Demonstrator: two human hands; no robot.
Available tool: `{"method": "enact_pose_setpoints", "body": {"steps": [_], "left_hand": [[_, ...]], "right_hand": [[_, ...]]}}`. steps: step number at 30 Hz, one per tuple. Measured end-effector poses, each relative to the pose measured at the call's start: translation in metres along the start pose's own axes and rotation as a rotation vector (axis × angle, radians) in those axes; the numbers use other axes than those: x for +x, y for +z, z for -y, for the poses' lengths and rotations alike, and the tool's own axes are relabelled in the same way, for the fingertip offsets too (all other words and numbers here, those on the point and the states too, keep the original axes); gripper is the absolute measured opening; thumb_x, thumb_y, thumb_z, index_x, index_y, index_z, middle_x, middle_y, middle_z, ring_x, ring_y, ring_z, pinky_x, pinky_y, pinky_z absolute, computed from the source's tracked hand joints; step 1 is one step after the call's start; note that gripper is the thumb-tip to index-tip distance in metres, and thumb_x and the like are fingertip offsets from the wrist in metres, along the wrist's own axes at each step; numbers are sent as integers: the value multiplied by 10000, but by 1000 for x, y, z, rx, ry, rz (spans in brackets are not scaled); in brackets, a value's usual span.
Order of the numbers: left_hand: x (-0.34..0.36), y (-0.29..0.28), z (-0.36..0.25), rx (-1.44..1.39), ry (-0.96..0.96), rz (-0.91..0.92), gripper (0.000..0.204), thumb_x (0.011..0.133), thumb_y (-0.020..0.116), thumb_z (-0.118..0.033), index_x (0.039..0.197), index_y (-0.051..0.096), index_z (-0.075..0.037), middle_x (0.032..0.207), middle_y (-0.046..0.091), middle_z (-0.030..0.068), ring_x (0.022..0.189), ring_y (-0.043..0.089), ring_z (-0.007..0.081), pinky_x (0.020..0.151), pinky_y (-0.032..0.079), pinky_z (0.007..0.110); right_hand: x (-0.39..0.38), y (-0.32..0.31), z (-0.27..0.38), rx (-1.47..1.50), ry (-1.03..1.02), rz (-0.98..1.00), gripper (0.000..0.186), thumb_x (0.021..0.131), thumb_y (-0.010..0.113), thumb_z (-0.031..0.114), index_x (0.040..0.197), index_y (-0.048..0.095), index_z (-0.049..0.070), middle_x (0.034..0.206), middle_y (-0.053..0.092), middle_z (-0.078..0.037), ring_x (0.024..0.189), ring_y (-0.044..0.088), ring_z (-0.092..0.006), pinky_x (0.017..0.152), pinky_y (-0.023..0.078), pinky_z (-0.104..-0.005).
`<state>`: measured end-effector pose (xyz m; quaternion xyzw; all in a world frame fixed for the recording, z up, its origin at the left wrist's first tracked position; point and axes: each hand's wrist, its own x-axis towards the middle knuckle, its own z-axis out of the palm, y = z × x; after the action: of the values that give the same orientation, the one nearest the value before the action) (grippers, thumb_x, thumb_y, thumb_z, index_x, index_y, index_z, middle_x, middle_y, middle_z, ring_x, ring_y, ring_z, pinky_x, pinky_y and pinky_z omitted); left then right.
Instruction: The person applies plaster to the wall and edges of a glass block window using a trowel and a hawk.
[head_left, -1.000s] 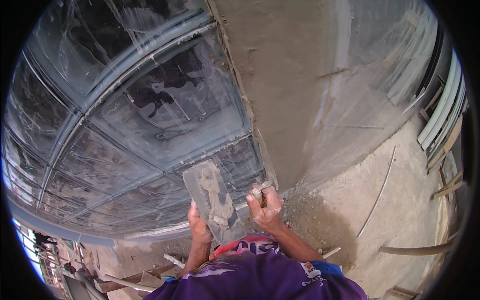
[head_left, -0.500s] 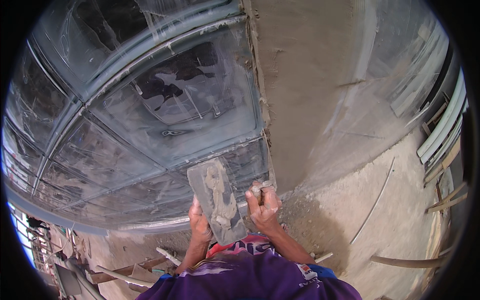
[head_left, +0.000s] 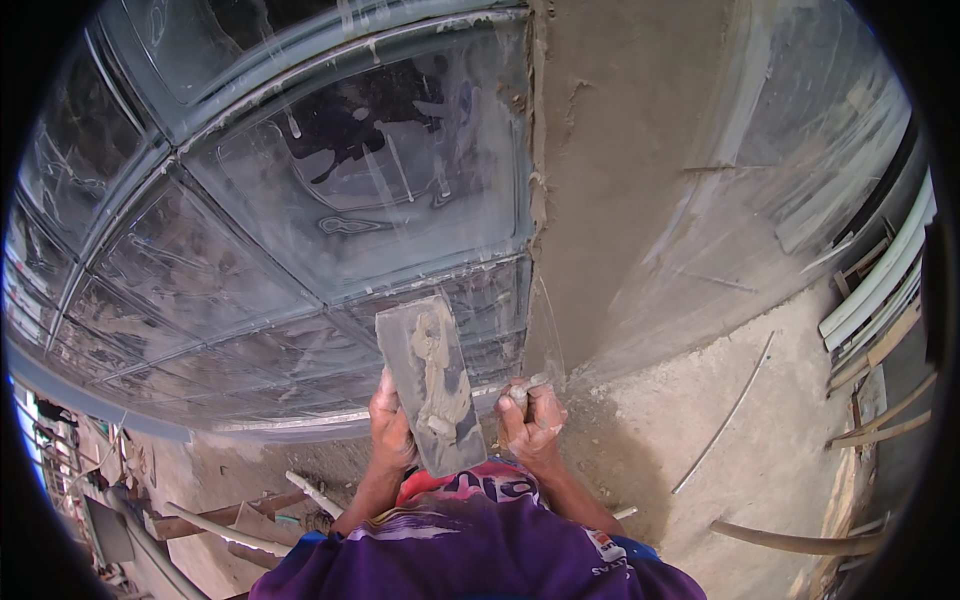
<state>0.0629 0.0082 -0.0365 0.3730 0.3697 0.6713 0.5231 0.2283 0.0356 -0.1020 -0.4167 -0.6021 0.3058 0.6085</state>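
Observation:
My left hand point(head_left: 391, 425) is closed on the edge of a flat, grey rectangular mortar board point(head_left: 462, 400). A ridge of wet mortar point(head_left: 432, 350) runs along the board's upper face. Just right of it, my right hand point(head_left: 533, 425) is closed on a knobby, mortar-caked thing point(head_left: 519, 396), mostly hidden by the fingers; I cannot make out its kind. Above that hand a faint, see-through outline stands against the wall. Both hands are low in front of my body, close to a glass-block wall point(head_left: 400, 225) and a grey plastered strip point(head_left: 610, 190).
Mortar smears line the joints between blocks and plaster. On the dusty floor point(head_left: 700, 420) lie a thin rod point(head_left: 722, 415) and a curved pole point(head_left: 795, 540). Pale pipes point(head_left: 880, 285) stack at the right. Timber pieces point(head_left: 225, 530) and scrap lie at the lower left.
The view has shifted slightly, so the wall and the floor items sit a little differently. Both hands keep their grips, with the board in much the same tilt.

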Motion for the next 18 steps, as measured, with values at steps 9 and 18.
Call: {"method": "enact_pose_setpoints", "body": {"steps": [9,18], "left_hand": [[-2,1,-2,-24,22,10,602,860,558,-186,1346,295,52,1269,473,136,1112,511,197,925,418,317],[-1,9,-5,2,-1,-45,621,859,561,-216,1350,289,50,1268,473,130,1112,509,193,929,415,320]], "right_hand": [[21,15,2,-58,-77,6,139,851,585,56,906,485,-23,664,576,-71,566,555,-113,501,462,-260],[22,16,-3,-1,-80,-20,144,858,582,46,924,476,-25,709,578,-79,579,559,-112,509,470,-254]]}}
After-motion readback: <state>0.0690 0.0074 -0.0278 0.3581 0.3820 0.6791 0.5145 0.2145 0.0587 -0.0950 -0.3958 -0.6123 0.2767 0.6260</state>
